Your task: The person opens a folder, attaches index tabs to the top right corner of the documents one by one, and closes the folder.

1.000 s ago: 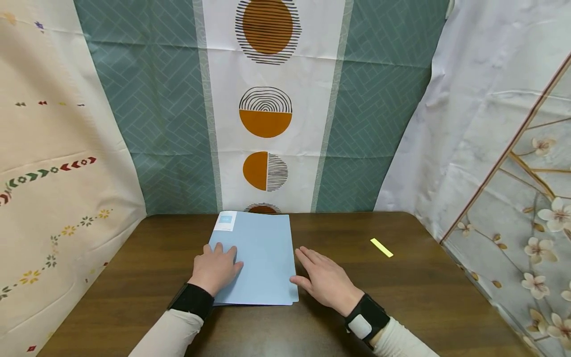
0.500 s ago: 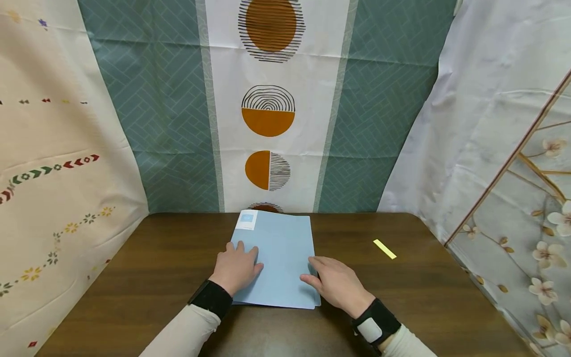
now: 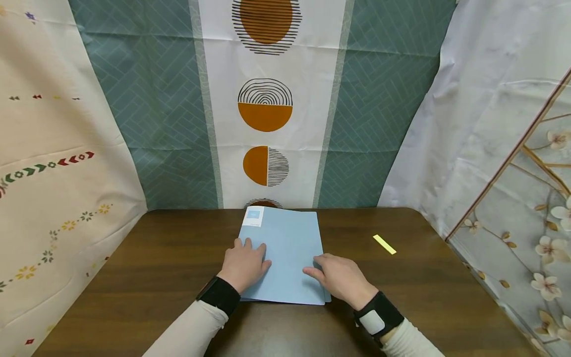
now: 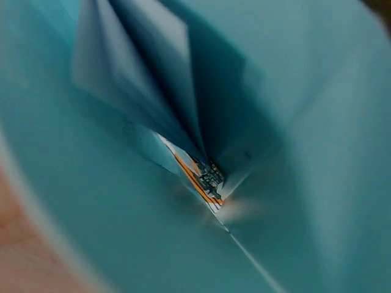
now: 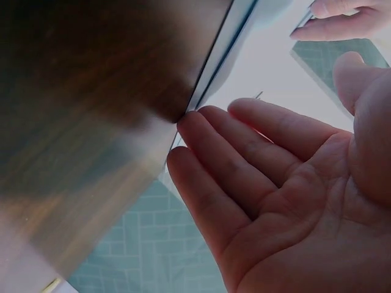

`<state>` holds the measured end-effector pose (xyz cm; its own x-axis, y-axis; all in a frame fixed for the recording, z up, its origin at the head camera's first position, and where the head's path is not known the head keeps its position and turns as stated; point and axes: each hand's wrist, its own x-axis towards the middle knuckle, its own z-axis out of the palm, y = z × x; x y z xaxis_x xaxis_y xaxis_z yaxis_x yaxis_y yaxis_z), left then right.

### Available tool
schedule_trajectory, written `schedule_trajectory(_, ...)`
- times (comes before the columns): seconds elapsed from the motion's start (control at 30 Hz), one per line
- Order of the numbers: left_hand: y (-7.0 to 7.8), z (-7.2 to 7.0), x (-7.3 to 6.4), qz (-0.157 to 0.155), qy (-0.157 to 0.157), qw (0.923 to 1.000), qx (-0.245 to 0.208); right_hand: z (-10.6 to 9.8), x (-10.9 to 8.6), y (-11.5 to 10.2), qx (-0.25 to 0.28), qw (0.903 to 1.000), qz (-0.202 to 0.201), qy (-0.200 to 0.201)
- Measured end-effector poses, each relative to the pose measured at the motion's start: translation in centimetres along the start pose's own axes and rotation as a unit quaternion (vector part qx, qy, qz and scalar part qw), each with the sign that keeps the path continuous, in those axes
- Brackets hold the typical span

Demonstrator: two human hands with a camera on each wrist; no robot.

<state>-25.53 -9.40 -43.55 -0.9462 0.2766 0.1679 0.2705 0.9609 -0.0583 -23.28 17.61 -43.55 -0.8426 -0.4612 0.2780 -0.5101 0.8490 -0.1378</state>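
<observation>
A light blue folder (image 3: 287, 248) with a white label (image 3: 253, 216) in its far left corner lies on the dark wooden table (image 3: 147, 277). Over its left edge, my left hand (image 3: 244, 265) rests with fingers spread. The left wrist view looks in between blue sheets (image 4: 153, 73), the folder's leaves, with a blurred strip of my left hand at the side. My right hand (image 3: 341, 277) is at the folder's right edge, fingers fairly straight and thumb apart over the cover. In the right wrist view, its fingertips (image 5: 190, 122) meet the folder's edge.
A small yellow strip (image 3: 384, 244) lies on the table to the right of the folder. Behind the table hangs a green and white patterned cloth (image 3: 267, 163). More patterned cloth hangs at the left (image 3: 67, 173) and right (image 3: 504, 198).
The folder has slid to the right across the table with my left hand on it. My right hand has shifted slightly right and now overlaps the folder's right edge.
</observation>
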Motion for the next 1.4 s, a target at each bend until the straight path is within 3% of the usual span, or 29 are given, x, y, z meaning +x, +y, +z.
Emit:
schedule_trajectory(0.37, 0.0, -0.4, -0.4, 0.002, -0.006, 1.0, -0.008, -0.1, 0.2, 0.2, 0.008, 0.9998, 0.011, -0.013)
schedule_trajectory(0.67, -0.2, -0.9, -1.2, 0.024, 0.003, 0.9996, -0.018, 0.0, 0.2, 0.3, 0.011, 0.9997, 0.007, -0.021)
schedule_trajectory(0.77, 0.0, -0.9, -1.9, 0.047, 0.003, 0.9983, -0.035, 0.1, 0.2, 0.3, 0.006, 0.9998, 0.007, -0.019)
schedule_trajectory(0.9, 0.3, -0.7, -2.8, 0.106, -0.024, 0.9916, -0.071, 0.1, 0.2, 0.2, -0.006, 0.9998, 0.008, -0.014)
schedule_trajectory(1.0, 0.3, 0.2, -3.0, 0.145, -0.039, 0.9843, -0.093, 0.3, 0.1, 0.3, -0.008, 0.9999, 0.007, -0.01)
schedule_trajectory(1.13, -0.1, 1.8, -3.1, 0.173, -0.03, 0.9795, -0.099, 0.2, 0.1, 0.3, -0.006, 0.9999, 0.003, -0.008)
schedule_trajectory(1.27, 0.4, 0.7, -3.6, 0.182, -0.035, 0.9788, -0.087, 0.2, 0.0, 0.2, -0.007, 0.9999, 0.004, -0.01)
schedule_trajectory(1.3, 0.8, -0.2, -3.9, 0.184, -0.038, 0.9792, -0.078, 0.2, 0.0, 0.2, -0.009, 0.9999, 0.003, -0.008)
schedule_trajectory(1.4, 1.6, -1.1, -4.5, 0.209, -0.015, 0.9776, -0.022, 0.2, 0.1, 0.2, -0.015, 0.9999, -0.001, -0.002)
